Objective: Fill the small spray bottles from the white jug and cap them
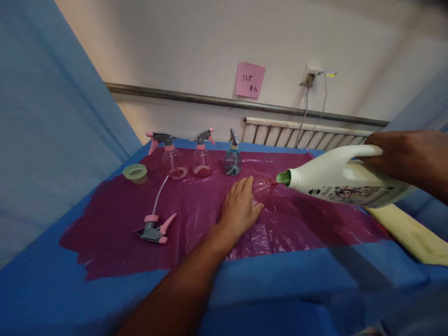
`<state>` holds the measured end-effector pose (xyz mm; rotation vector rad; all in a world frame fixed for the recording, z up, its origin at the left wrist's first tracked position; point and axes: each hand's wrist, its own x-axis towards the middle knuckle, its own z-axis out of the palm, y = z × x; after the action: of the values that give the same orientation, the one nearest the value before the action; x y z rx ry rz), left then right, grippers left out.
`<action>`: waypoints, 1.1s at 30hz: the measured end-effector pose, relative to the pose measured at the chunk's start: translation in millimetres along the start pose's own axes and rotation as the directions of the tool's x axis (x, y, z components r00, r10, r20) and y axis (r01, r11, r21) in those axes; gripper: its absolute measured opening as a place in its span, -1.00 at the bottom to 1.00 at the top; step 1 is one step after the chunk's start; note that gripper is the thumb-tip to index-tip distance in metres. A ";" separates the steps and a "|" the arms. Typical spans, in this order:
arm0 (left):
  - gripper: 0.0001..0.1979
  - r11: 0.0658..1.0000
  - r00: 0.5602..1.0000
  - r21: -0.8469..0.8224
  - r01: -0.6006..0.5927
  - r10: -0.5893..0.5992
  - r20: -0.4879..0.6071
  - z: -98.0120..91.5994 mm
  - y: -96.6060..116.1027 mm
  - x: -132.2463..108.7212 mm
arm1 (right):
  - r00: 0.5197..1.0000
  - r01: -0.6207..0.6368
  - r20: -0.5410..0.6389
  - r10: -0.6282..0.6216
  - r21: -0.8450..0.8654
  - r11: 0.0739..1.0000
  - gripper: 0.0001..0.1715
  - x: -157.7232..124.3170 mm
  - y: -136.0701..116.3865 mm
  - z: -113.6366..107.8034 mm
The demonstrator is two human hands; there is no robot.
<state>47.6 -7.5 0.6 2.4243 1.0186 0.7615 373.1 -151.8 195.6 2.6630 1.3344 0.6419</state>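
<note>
My right hand (388,149) grips the handle of a large pale jug (336,175), tilted with its green-lined mouth pointing left. Just below that mouth, a clear bottle (264,187) leans with its opening towards the jug. My left hand (240,203) is wrapped round the bottle's body, most of which it hides. A loose pink and grey spray head (152,229) with a white tube lies on the purple sheet (119,233). Whether liquid is flowing between jug and bottle is too small to tell.
Two clear spray bottles (173,163) (201,163) and a blue one (233,161) stand at the back. A green-rimmed tub (136,173) sits at the left. Yellow cloth (413,233) lies at the right. Behind are a metal rail (210,99) and a socket (309,77) with cables.
</note>
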 end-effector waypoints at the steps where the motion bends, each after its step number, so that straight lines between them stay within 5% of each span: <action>1: -0.14 1.000 1.000 0.001 -0.001 0.001 -0.003 0.2 -0.3 0.0 | 1.000 0.003 0.003 -0.003 -0.001 1.000 -0.58 -0.3 -0.3 -0.7; 33: -0.12 1.000 1.000 0.002 0.001 -0.001 0.017 -1.7 1.0 -0.3 | 1.000 0.015 -0.005 -0.015 -0.017 1.000 -0.59 -0.1 -0.4 -4.6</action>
<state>46.9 -8.2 2.3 2.4272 1.0149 0.7386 370.9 -152.1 199.7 2.6370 1.3433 0.6562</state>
